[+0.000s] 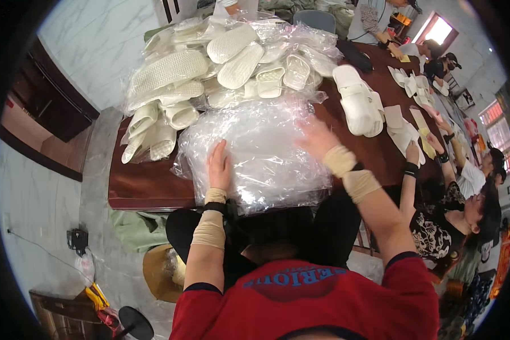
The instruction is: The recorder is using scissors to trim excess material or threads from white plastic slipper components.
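Clear plastic bags (pixel 260 150) lie on counter (pixel 147 190). We rest left hand (pixel 219 169) on them, fingers nearly straight; our right hand (pixel 319 138) looks blurry, fingers wide. White slippers (pixel 234 43) behind.

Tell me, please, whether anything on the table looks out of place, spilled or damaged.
Nothing looks spilled or clearly damaged. The untidiest part is the heap of wrapped white slippers toward the far side, jumbled at mixed angles; the clear plastic in front also looks crumpled along its left edge.
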Demonstrator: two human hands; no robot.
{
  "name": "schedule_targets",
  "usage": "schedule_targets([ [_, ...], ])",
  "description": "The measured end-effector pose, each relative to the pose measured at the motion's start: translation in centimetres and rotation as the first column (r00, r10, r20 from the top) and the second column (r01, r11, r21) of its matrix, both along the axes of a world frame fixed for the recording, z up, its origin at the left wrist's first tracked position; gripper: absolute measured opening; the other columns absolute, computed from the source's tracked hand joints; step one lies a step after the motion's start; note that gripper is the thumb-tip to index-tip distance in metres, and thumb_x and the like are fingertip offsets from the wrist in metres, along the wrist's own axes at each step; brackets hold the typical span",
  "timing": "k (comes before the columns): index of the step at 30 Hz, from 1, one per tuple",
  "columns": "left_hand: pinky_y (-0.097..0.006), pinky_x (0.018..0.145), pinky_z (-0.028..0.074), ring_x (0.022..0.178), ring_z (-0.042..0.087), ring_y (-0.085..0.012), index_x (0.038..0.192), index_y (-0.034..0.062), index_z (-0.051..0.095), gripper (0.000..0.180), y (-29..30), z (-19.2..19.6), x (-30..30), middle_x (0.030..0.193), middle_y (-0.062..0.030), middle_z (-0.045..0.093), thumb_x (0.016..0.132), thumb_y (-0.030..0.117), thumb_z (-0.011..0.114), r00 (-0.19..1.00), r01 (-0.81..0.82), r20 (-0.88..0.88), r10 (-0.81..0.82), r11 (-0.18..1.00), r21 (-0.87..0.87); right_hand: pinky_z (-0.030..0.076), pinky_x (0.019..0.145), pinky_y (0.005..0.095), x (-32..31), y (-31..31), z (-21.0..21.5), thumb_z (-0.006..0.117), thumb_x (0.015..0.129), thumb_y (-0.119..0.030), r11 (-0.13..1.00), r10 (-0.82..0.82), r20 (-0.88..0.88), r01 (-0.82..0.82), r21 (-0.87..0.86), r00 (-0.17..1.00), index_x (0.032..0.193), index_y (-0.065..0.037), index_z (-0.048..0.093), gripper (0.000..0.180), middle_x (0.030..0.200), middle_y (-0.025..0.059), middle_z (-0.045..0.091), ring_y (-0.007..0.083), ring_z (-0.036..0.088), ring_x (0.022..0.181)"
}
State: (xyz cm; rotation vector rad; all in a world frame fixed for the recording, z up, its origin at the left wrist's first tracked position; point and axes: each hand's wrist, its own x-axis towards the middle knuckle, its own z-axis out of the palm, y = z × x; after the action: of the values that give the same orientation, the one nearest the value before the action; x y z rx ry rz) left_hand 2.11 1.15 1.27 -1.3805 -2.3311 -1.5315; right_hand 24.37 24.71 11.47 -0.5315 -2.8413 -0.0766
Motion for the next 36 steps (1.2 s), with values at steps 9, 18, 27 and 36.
schedule_targets([
  [9,-0.052,0.110,0.021,0.136,0.030,-0.0302,0.126,0.0107,0.053,0.050,-4.3,7.6,2.7,0.138,-0.0100,0.045,0.078,0.006,0.065,0.850,0.098,-0.458,-0.258,0.934,-0.345,0.028,0.102,0.0638,-1.6,-2.3,-4.6,0.058,0.088,-0.029,0.992,-0.110,0.187,0.119,-0.034,0.976,0.144,-0.032,0.024,0.066,0.150,0.0125,0.022,0.0363,0.022,0.138],
  [18,-0.052,0.112,0.018,0.140,0.019,-0.0301,0.136,0.0163,0.043,0.061,-4.8,4.2,1.2,0.149,-0.0096,0.029,0.080,0.026,0.065,0.837,-0.065,-0.502,-0.219,0.870,-0.488,0.021,0.103,0.0668,-3.1,-3.6,-7.5,0.050,0.090,-0.042,0.952,-0.131,0.124,0.160,-0.260,0.984,0.145,-0.033,0.025,0.061,0.152,0.0127,0.017,0.0363,0.017,0.139],
  [27,-0.041,0.102,0.037,0.125,0.043,-0.0342,0.130,0.0111,0.049,0.049,-4.4,5.3,-1.0,0.135,-0.0147,0.047,0.084,0.022,0.065,0.963,0.253,-0.035,-0.268,0.940,-0.228,0.026,0.107,0.0547,-2.1,1.2,-9.4,0.060,0.084,-0.036,0.924,-0.048,-0.010,0.041,-0.381,0.999,0.131,-0.024,0.050,0.049,0.143,0.0136,0.038,0.0338,0.033,0.133],
  [36,-0.050,0.101,0.033,0.125,0.040,-0.0338,0.124,0.0088,0.051,0.051,-8.0,10.2,-10.9,0.132,-0.0147,0.047,0.078,0.018,0.070,0.735,-0.594,-0.424,0.529,0.804,-0.027,0.039,0.095,0.0461,-1.8,-1.8,-6.4,0.063,0.082,-0.024,0.962,0.172,-0.019,-0.172,-0.214,0.985,0.119,-0.019,0.058,0.038,0.130,0.0107,0.048,0.0321,0.044,0.121],
])
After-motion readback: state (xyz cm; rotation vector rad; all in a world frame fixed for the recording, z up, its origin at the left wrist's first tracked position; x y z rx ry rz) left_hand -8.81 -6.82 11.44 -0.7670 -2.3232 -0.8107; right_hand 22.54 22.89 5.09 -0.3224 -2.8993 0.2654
